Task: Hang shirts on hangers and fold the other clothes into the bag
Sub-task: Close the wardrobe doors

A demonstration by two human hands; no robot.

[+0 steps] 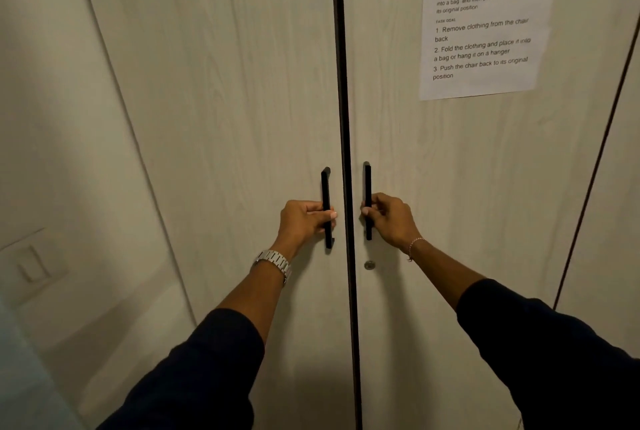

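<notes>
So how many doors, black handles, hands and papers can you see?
Doors: 2 (left door, right door)
Black handles: 2 (left handle, right handle)
Hands: 2 (left hand, right hand)
Papers: 1 (paper)
Total: 7

Your one view comes from your head, facing straight at the closed wardrobe doors from close up and tilted slightly down, so both forearms reach in from the bottom edge toward the handles.
</notes>
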